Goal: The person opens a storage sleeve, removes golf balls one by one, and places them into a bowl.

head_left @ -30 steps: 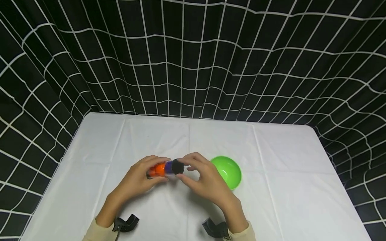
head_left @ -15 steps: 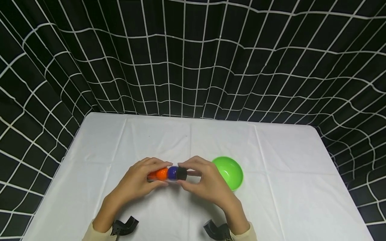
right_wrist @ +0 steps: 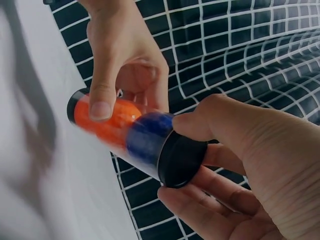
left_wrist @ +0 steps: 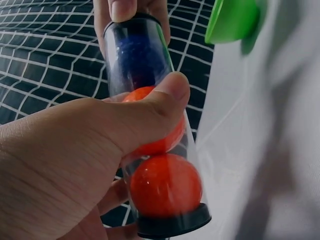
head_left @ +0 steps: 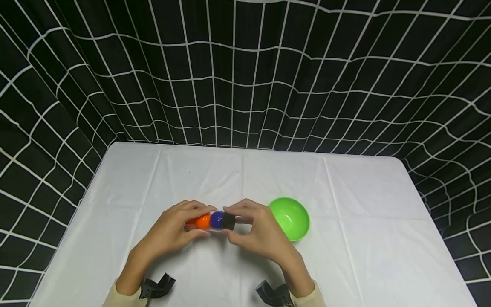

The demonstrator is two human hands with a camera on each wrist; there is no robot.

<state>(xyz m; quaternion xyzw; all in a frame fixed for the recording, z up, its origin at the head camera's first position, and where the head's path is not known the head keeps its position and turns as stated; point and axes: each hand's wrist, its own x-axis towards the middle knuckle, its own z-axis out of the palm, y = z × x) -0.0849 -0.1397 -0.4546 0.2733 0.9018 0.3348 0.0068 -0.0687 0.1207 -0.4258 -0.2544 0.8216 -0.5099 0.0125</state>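
A clear plastic tube point(head_left: 210, 221) with a black cap at each end is held between both hands above the white table. Inside it are orange balls point(left_wrist: 166, 185) and a dark blue ball point(right_wrist: 149, 135). My left hand point(head_left: 172, 226) grips the tube around the orange balls, thumb on the near side. My right hand point(head_left: 264, 230) has thumb and fingers around the black cap point(right_wrist: 182, 159) beside the blue ball. That cap appears seated on the tube. The left hand partly covers the far-end cap in the head view, but it shows in the left wrist view point(left_wrist: 175, 222).
A green bowl point(head_left: 295, 213) stands on the white-covered table point(head_left: 368, 238), just right of my right hand. Black fabric with a white grid point(head_left: 245, 85) surrounds the table's back and sides. Black wrist mounts point(head_left: 157, 288) sit below the hands.
The tube's right end has turned away from the head camera, so the tube lies more level. My right fingers have shifted around the cap. The left hand keeps its grip.
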